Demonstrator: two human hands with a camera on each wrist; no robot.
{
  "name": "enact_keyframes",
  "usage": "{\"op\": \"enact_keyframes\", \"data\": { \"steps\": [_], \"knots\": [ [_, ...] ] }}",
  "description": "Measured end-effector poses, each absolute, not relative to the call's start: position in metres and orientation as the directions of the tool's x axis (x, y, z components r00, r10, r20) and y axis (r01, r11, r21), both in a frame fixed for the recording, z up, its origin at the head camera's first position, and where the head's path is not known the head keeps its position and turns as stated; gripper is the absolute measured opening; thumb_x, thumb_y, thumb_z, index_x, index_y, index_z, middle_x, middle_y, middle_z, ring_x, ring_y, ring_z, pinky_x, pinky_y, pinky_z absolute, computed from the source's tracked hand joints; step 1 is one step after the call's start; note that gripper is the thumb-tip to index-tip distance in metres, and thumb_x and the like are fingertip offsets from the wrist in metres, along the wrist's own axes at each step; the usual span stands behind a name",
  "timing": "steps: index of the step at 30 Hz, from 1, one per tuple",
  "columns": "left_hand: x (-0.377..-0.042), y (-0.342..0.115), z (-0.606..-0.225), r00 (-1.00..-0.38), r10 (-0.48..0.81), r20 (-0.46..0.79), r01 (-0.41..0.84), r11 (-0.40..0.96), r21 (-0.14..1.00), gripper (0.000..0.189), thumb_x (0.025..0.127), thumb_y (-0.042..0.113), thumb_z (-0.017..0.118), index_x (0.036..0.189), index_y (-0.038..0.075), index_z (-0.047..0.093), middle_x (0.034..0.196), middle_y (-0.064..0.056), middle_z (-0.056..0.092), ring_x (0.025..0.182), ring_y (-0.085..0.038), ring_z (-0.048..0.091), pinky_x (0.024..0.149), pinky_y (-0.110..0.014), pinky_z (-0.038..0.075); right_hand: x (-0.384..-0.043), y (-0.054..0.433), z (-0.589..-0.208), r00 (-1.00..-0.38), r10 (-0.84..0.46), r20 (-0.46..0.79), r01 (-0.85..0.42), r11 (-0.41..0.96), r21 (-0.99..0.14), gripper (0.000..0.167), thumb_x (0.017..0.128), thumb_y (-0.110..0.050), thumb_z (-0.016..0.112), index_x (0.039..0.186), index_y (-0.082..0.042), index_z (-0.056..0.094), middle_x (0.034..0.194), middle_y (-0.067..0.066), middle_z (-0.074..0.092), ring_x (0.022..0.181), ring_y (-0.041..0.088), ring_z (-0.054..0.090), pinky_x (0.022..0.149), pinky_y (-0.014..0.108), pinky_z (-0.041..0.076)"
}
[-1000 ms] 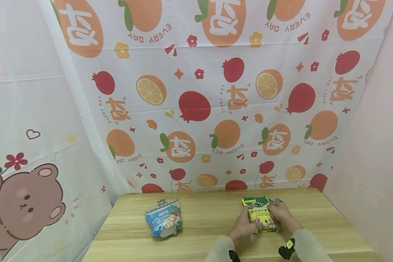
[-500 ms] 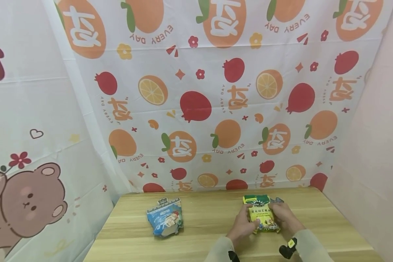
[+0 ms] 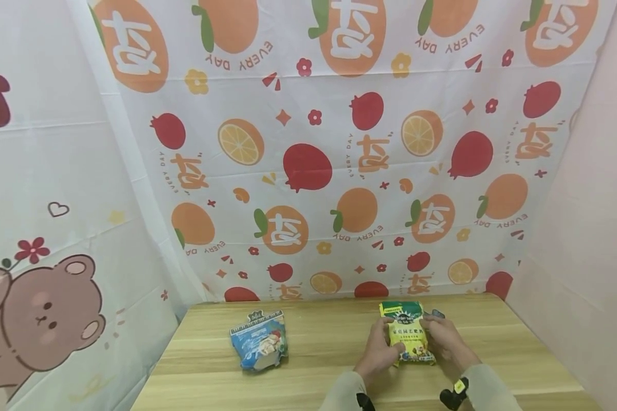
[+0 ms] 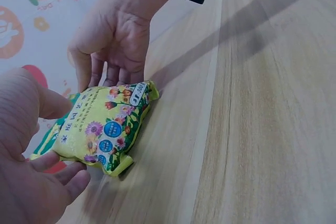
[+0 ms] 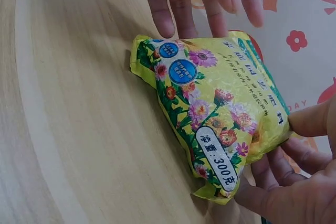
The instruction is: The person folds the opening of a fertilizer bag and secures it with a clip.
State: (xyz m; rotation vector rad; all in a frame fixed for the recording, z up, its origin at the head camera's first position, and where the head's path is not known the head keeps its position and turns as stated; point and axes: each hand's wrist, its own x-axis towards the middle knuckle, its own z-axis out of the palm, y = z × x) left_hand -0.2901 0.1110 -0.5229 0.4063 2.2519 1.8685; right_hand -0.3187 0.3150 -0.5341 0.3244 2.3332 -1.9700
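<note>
Yellow and green, a flower-printed packet is gripped at opposite edges by a person's left hand and right hand, fingers bent, over a wood-grain table.

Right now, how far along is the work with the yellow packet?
Looks done: reaching the yellow packet. In hand: the right hand grips one side, the left hand is at the other. Probably left: releasing that grip; the blue bag sits apart, untouched.

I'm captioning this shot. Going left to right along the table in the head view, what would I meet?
Blue bag, left hand, yellow bag, right hand.
</note>
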Motion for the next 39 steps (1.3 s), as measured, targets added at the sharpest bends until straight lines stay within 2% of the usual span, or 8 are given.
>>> {"op": "enact_keyframes", "data": {
  "steps": [8, 17, 26, 28, 30, 33, 37, 39],
  "knots": [
    [-0.2907, 0.1110, -0.5255, -0.947, 0.316, 0.055, 0.109, 0.157, 0.982, 0.059, 0.087, 0.007, 0.070, 0.141, 0.015, 0.047, 0.139, -0.013, 0.046, 0.101, -0.021, 0.052, 0.076, -0.029, 0.044, -0.3174, 0.3160, -0.5338, -0.975, 0.108, -0.195, 0.210, 0.157, -0.965, 0.063, 0.106, -0.026, 0.047, 0.153, 0.011, 0.027, 0.157, 0.040, 0.023, 0.142, 0.061, 0.027, 0.111, 0.063, 0.041],
    [-0.2905, 0.1117, -0.5270, -0.950, 0.303, 0.080, 0.130, 0.148, 0.980, 0.052, 0.092, 0.004, 0.065, 0.140, 0.014, 0.047, 0.141, -0.015, 0.047, 0.111, -0.024, 0.057, 0.084, -0.038, 0.055, -0.3131, 0.3163, -0.5354, -0.981, 0.095, -0.170, 0.183, 0.156, -0.971, 0.064, 0.106, -0.028, 0.048, 0.154, 0.010, 0.026, 0.160, 0.040, 0.018, 0.143, 0.062, 0.025, 0.109, 0.061, 0.045],
    [-0.2889, 0.1115, -0.5237, -0.942, 0.324, 0.083, 0.098, 0.030, 0.995, 0.055, 0.093, -0.004, 0.059, 0.142, 0.013, 0.042, 0.149, -0.021, 0.044, 0.098, -0.020, 0.067, 0.072, -0.029, 0.055, -0.3116, 0.3169, -0.5357, -0.989, 0.065, -0.135, 0.144, 0.157, -0.977, 0.063, 0.107, -0.026, 0.047, 0.153, 0.011, 0.025, 0.161, 0.040, 0.014, 0.143, 0.063, 0.023, 0.110, 0.066, 0.040],
    [-0.2889, 0.1115, -0.5235, -0.942, 0.323, 0.091, 0.103, 0.019, 0.995, 0.054, 0.093, -0.006, 0.058, 0.141, 0.012, 0.042, 0.149, -0.022, 0.044, 0.096, -0.020, 0.067, 0.070, -0.027, 0.054, -0.3109, 0.3164, -0.5353, -0.989, 0.076, -0.130, 0.140, 0.146, -0.979, 0.060, 0.107, -0.025, 0.048, 0.152, 0.010, 0.028, 0.159, 0.039, 0.019, 0.135, 0.062, 0.039, 0.105, 0.059, 0.049],
    [-0.2889, 0.1116, -0.5236, -0.941, 0.321, 0.102, 0.112, 0.014, 0.994, 0.053, 0.093, -0.007, 0.057, 0.141, 0.011, 0.042, 0.150, -0.023, 0.044, 0.094, -0.019, 0.067, 0.068, -0.024, 0.053, -0.3106, 0.3159, -0.5357, -0.987, 0.092, -0.130, 0.141, 0.130, -0.981, 0.057, 0.106, -0.022, 0.049, 0.150, 0.009, 0.030, 0.153, 0.035, 0.030, 0.110, 0.046, 0.060, 0.093, 0.046, 0.055],
    [-0.2893, 0.1116, -0.5242, -0.941, 0.315, 0.121, 0.132, 0.014, 0.991, 0.053, 0.092, -0.008, 0.057, 0.139, 0.011, 0.043, 0.154, -0.024, 0.041, 0.096, -0.021, 0.067, 0.067, -0.024, 0.052, -0.3102, 0.3159, -0.5351, -0.988, 0.102, -0.120, 0.133, 0.129, -0.983, 0.054, 0.106, -0.021, 0.050, 0.149, 0.008, 0.032, 0.151, 0.031, 0.033, 0.107, 0.033, 0.055, 0.084, 0.037, 0.055],
    [-0.2906, 0.1120, -0.5241, -0.947, 0.292, 0.135, 0.153, 0.037, 0.988, 0.054, 0.089, -0.007, 0.060, 0.137, 0.013, 0.046, 0.158, -0.021, 0.038, 0.117, -0.026, 0.062, 0.077, -0.027, 0.055, -0.3106, 0.3154, -0.5324, -0.990, 0.093, -0.105, 0.118, 0.143, -0.983, 0.058, 0.106, -0.021, 0.049, 0.151, 0.008, 0.027, 0.157, 0.035, 0.026, 0.142, 0.054, 0.033, 0.098, 0.048, 0.055],
    [-0.2912, 0.1120, -0.5237, -0.951, 0.277, 0.138, 0.159, 0.054, 0.986, 0.054, 0.089, -0.006, 0.062, 0.136, 0.015, 0.048, 0.157, -0.020, 0.040, 0.125, -0.028, 0.058, 0.082, -0.030, 0.056, -0.3111, 0.3145, -0.5316, -0.990, 0.097, -0.101, 0.114, 0.135, -0.984, 0.059, 0.106, -0.020, 0.049, 0.152, 0.008, 0.027, 0.156, 0.035, 0.027, 0.142, 0.054, 0.034, 0.099, 0.049, 0.055]
  ]
}}
